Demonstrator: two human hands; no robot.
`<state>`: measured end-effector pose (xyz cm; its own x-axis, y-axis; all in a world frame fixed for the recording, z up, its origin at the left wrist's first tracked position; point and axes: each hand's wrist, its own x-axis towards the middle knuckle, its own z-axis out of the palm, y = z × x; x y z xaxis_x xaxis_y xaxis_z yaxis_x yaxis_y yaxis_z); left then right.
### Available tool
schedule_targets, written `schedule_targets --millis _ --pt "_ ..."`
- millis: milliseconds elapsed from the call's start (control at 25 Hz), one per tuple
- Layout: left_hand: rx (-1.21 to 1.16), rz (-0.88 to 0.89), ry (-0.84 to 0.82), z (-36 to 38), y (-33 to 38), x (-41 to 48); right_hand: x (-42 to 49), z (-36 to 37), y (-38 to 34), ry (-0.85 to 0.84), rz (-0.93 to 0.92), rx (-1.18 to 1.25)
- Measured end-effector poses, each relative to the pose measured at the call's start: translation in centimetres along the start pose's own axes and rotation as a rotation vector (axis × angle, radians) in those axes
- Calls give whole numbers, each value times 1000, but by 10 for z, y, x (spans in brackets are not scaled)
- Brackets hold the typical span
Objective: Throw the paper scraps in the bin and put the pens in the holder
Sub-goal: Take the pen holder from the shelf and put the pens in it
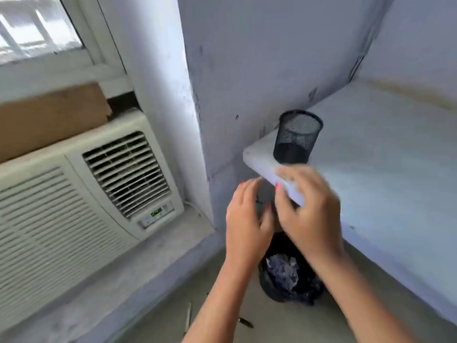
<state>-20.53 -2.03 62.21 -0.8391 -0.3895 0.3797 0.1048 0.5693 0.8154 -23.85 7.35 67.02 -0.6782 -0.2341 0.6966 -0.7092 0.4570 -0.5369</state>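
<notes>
Now both hands are raised close together in front of the corner of the desk, above the bin. The left hand [247, 219] has its fingers spread and slightly curved, and I see nothing in it. The right hand [309, 209] is blurred by motion; its fingers are bent downward at the desk edge, and I cannot tell if they hold something small or nothing at all.

Directly below the hands stands the bin [291, 280], lined with a black bag, on the floor beside the desk. Crumpled paper scraps [284, 271] already lie inside it, so this part of the task looks mostly done, as far as I can judge. On the corner of the desk [383, 169], just behind the right hand, stands the holder [296, 137], a black mesh cup, upright and seemingly empty. On the floor near the bottom edge lie two pens [246, 323], one dark and one pale, apart from each other and in front of the bin.

The step in hand seems to be the change from paper to pens. To do it well, the person should bend down, take each pen by its middle, and drop it into the holder point down. The holder is light and near the edge, so a gentle release is better than a throw.
</notes>
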Motion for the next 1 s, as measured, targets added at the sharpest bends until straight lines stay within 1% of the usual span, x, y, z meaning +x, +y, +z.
schedule_targets --millis 40,80,120,160,200,240,360,400,440,520,600,640,720,760,800,840,920,960,1000 --pt "66 5 -80 9 4 21 31 3 13 39 62 -133" --pt "157 -4 -183 19 3 38 56 8 30 -6 175 -268" --pt "250 -15 -272 28 0 49 73 14 51 -101 328 -361" --pt "302 -16 -317 36 -5 55 82 20 70 -197 437 -402" --pt "299 -27 -310 40 -8 57 86 24 84 -267 471 -382" --pt "250 -41 -243 39 -11 57 86 26 91 -272 444 -326" --pt "123 -104 0 26 -35 23 46 20 73 -127 242 -134" --pt "109 -144 43 20 -54 2 17 21 59 -127 194 -57" --pt "109 -210 62 15 -77 -22 -13 23 47 -167 159 11" --pt "159 -396 5 9 -146 -89 -95 43 47 -351 151 126" --pt "265 -529 -87 8 -221 -160 -182 71 77 -587 238 218" --pt "320 -585 -136 11 -257 -194 -229 87 101 -725 274 238" --pt "399 -618 -253 27 -331 -259 -338 123 152 -1000 299 235" --pt "429 -576 -330 38 -373 -288 -400 145 178 -1120 320 219" --pt "449 -497 -437 49 -406 -307 -449 160 198 -1221 325 190" --pt "476 -389 -557 61 -441 -325 -496 180 215 -1292 277 159" --pt "531 -122 -755 91 -506 -350 -562 217 241 -1359 117 132" --pt "561 18 -808 105 -532 -353 -577 232 251 -1362 50 120" --pt "591 135 -827 117 -554 -353 -584 247 263 -1369 -21 125"
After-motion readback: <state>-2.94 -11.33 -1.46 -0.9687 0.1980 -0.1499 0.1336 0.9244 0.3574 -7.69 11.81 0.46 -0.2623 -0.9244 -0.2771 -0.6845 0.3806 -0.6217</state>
